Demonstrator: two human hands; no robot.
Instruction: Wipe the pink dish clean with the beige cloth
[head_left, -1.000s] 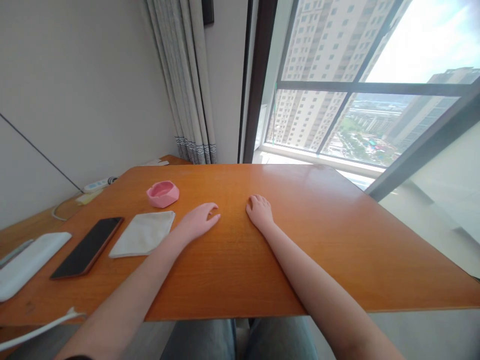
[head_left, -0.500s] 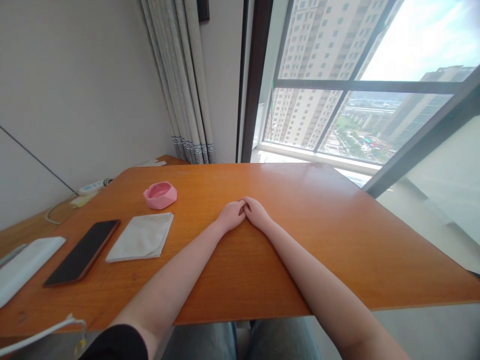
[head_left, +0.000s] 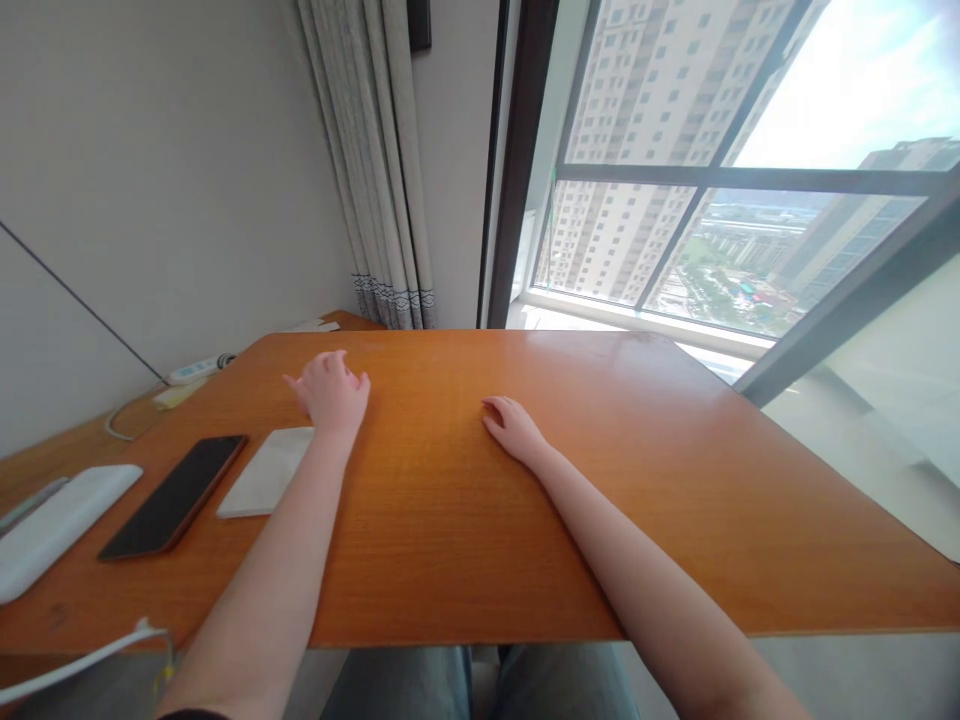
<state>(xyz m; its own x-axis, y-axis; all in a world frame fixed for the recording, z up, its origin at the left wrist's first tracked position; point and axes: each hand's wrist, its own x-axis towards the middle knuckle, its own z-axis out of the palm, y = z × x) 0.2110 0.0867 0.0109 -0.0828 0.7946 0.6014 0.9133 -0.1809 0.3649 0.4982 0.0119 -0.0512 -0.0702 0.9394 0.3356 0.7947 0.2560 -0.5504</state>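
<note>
My left hand [head_left: 331, 390] reaches over the far left of the desk with its fingers spread. It covers the place of the pink faceted dish, which is hidden now, so contact with it cannot be seen. Under my left forearm lies a folded white cloth [head_left: 266, 475], partly covered. My right hand [head_left: 514, 428] rests on the middle of the wooden desk [head_left: 645, 480], holding nothing, fingers loosely curved and the thumb apart.
Left of the cloth lies a black phone [head_left: 176, 495], then a white slab-like object [head_left: 67, 525]. A white cable [head_left: 82, 665] hangs at the near left edge. A power strip [head_left: 196, 370] sits by the wall. Beyond the desk are a curtain [head_left: 375, 170] and a window.
My hands were together mid-desk. The left has parted and moved left and away from me, over the pink dish, fingers spreading. The right stays in place. The view has shifted slightly.
</note>
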